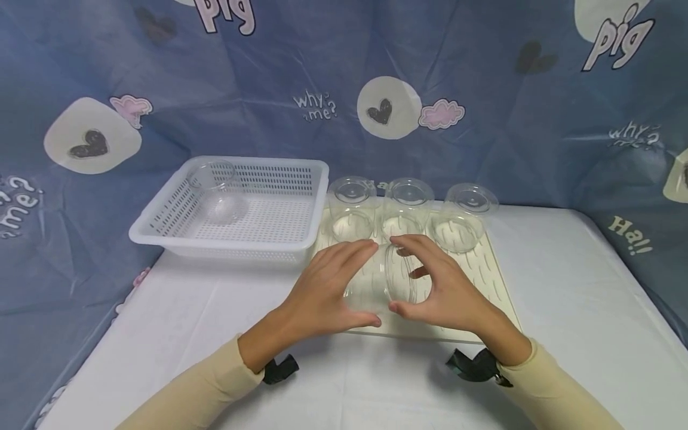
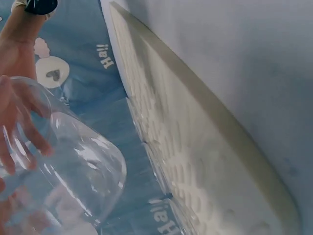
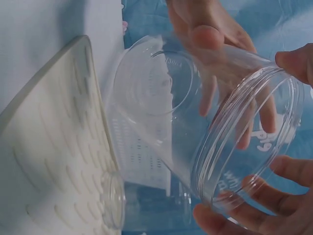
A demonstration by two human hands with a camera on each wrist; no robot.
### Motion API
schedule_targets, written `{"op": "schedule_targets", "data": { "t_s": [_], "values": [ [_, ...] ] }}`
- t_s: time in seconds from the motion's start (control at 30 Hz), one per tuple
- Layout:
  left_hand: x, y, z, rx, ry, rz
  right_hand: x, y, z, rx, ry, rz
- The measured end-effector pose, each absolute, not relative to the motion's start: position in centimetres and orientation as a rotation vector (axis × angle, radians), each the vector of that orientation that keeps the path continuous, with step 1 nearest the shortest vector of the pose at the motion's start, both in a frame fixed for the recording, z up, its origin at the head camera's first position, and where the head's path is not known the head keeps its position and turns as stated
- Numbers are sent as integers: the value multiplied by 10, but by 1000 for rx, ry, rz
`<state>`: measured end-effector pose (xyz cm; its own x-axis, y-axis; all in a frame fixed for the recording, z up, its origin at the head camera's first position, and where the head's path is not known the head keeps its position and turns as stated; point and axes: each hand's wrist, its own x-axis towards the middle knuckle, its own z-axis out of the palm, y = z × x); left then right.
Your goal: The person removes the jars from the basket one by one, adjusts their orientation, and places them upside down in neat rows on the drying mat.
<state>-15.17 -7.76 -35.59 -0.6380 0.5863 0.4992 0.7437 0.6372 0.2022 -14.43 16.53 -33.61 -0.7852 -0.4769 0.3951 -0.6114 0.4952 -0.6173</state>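
Note:
A clear screw-neck jar [image 1: 376, 280] lies sideways in the air between both hands, above a cream ridged mat [image 1: 497, 286]. My left hand [image 1: 325, 292] curves around its body, fingers over the top and thumb below. At the neck, my right hand [image 1: 446, 286] grips the threaded rim [image 3: 244, 142] with thumb and spread fingers. The mouth points toward the right hand, and the jar's round base [image 3: 171, 83] shows in the right wrist view. In the left wrist view the jar [image 2: 88, 161] blurs over the fingers at its rim.
Three clear jars [image 1: 352, 203] [image 1: 408, 203] [image 1: 464, 215] stand mouth down along the mat's back edge. To the left, a white perforated basket [image 1: 317, 206] contains another clear jar [image 1: 220, 203]. A white cloth [image 1: 215, 310] covers the table; a printed blue curtain [image 1: 344, 54] hangs behind.

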Motion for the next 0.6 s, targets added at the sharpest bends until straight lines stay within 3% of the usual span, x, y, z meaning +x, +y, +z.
{"op": "schedule_targets", "data": {
  "t_s": [0.3, 0.6],
  "values": [
    [-152, -92, -370, -1130, -2421, -643, -144, 173, -339, 946, -2559, 1190],
    [-155, -107, -381, -1126, -2389, -1127, -145, 182, -339, 1003, -2449, 1420]
  ]
}}
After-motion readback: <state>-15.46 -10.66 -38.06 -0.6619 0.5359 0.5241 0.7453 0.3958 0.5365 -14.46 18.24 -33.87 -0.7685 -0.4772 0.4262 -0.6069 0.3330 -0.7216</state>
